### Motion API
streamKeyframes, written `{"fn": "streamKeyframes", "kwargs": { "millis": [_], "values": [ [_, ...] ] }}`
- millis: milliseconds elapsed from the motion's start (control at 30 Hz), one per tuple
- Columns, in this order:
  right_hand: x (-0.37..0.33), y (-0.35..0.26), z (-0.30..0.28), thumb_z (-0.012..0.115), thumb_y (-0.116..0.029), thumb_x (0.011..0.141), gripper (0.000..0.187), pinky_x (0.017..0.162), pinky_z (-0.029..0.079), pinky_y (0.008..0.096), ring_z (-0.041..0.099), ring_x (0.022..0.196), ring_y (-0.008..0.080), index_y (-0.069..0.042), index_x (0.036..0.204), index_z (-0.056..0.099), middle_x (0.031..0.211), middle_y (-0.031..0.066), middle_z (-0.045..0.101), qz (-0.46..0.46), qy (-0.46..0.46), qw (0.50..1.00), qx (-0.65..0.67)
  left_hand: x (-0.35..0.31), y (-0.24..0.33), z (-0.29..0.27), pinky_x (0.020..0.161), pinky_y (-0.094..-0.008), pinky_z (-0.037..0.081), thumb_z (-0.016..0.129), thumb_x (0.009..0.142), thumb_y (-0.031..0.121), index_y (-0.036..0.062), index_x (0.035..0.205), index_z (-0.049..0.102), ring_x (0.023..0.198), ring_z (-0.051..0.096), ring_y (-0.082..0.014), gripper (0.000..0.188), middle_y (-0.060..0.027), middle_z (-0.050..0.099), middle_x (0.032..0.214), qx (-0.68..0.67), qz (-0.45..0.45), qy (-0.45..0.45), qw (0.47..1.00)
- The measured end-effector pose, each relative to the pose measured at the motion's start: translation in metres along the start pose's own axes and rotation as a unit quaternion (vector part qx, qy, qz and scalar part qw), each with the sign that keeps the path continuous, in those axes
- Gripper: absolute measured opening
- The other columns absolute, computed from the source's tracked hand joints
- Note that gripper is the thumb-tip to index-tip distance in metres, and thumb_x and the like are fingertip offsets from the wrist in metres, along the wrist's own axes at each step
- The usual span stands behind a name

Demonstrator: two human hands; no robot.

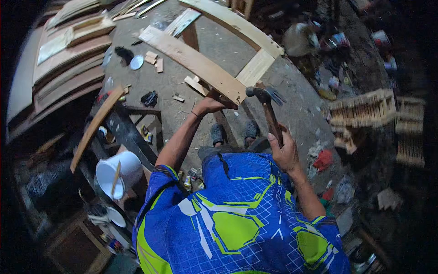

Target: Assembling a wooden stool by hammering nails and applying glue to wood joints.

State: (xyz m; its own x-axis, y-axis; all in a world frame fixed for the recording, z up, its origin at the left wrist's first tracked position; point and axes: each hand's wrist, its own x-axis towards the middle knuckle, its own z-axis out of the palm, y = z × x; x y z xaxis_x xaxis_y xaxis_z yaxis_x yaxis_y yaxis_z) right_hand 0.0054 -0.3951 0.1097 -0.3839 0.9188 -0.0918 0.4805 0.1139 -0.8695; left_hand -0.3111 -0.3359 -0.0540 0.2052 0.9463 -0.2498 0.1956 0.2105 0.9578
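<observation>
A rectangular frame of pale wooden boards stands in front of me. Its near board (194,64) slants from far left toward my body, with small dark marks at its near end. A lighter short board (257,66) joins it to the far long board (230,22). My left hand (212,104) is closed around the underside of the near board, close to its near end; some fingers are hidden beneath. In my right hand (285,150) is a claw hammer (271,118), gripped by its wooden handle. The hammer's head is beside that same end, slightly to the right.
Wooden panels (73,50) are stacked at far left. A white bucket (119,173) stands at my left beside a dark wooden stand (132,130). Wood scraps (155,61) litter the concrete floor (173,84). Slatted wooden pieces (365,109) and clutter lie at right.
</observation>
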Motion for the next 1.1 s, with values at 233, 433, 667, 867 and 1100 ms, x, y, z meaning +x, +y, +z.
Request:
{"fn": "streamKeyframes", "kwargs": {
  "millis": [233, 433, 667, 867, 1100],
  "values": [
    [-0.019, -0.024, 0.006, 0.057, -0.029, 0.096, 0.030, 0.059, 0.047, 0.0256, 0.058, 0.065, 0.0123, 0.001, 0.094, 0.059, 0.079, 0.0038, 0.057, -0.061, 0.128, 0.976, 0.164, 0.035, 0.002, 0.022, 0.105, -0.0390, 0.044, 0.082, 0.075, 0.051, 0.0157, 0.133, 0.057, 0.124, 0.054, -0.0227, 0.073, -0.0054, 0.058, 0.136, 0.052, -0.046, -0.113, 0.991],
    [-0.029, -0.031, 0.038, 0.059, -0.027, 0.096, 0.031, 0.063, 0.048, 0.0258, 0.057, 0.070, 0.0113, 0.000, 0.111, 0.058, 0.080, 0.0035, 0.058, -0.042, 0.134, 0.988, -0.064, 0.020, 0.003, 0.016, 0.111, -0.0382, 0.037, 0.069, 0.087, 0.056, 0.0151, 0.139, 0.051, 0.130, 0.049, -0.0223, 0.068, -0.0055, 0.055, 0.140, -0.025, -0.011, -0.187, 0.982],
    [-0.040, -0.029, 0.056, 0.057, -0.028, 0.096, 0.035, 0.064, 0.048, 0.0267, 0.052, 0.066, 0.0097, 0.000, 0.115, 0.054, 0.073, 0.0004, 0.051, -0.007, 0.116, 0.993, 0.001, 0.017, 0.000, 0.017, 0.096, -0.0368, 0.049, 0.082, 0.076, 0.050, 0.0130, 0.128, 0.062, 0.113, 0.060, -0.0220, 0.067, -0.0069, 0.064, 0.127, 0.205, 0.019, -0.159, 0.965],
    [-0.026, -0.048, 0.045, 0.058, -0.026, 0.097, 0.027, 0.068, 0.048, 0.0294, 0.054, 0.063, 0.0150, -0.001, 0.106, 0.055, 0.071, 0.0024, 0.054, 0.010, 0.186, 0.983, -0.003, 0.013, -0.005, 0.021, 0.094, -0.0362, 0.052, 0.083, 0.079, 0.038, 0.0099, 0.129, 0.059, 0.113, 0.061, -0.0189, 0.063, -0.0041, 0.065, 0.125, -0.018, 0.098, -0.157, 0.983],
    [-0.032, -0.049, 0.052, 0.058, -0.012, 0.095, 0.033, 0.086, 0.053, 0.0371, 0.071, 0.089, 0.0311, 0.006, 0.122, 0.054, 0.100, 0.0203, 0.069, 0.154, 0.085, 0.979, -0.104, 0.019, -0.014, 0.029, 0.096, -0.0338, 0.050, 0.082, 0.079, 0.043, 0.0099, 0.129, 0.059, 0.112, 0.062, -0.0197, 0.064, -0.0049, 0.065, 0.125, -0.062, 0.106, -0.152, 0.981]
  ]
}}
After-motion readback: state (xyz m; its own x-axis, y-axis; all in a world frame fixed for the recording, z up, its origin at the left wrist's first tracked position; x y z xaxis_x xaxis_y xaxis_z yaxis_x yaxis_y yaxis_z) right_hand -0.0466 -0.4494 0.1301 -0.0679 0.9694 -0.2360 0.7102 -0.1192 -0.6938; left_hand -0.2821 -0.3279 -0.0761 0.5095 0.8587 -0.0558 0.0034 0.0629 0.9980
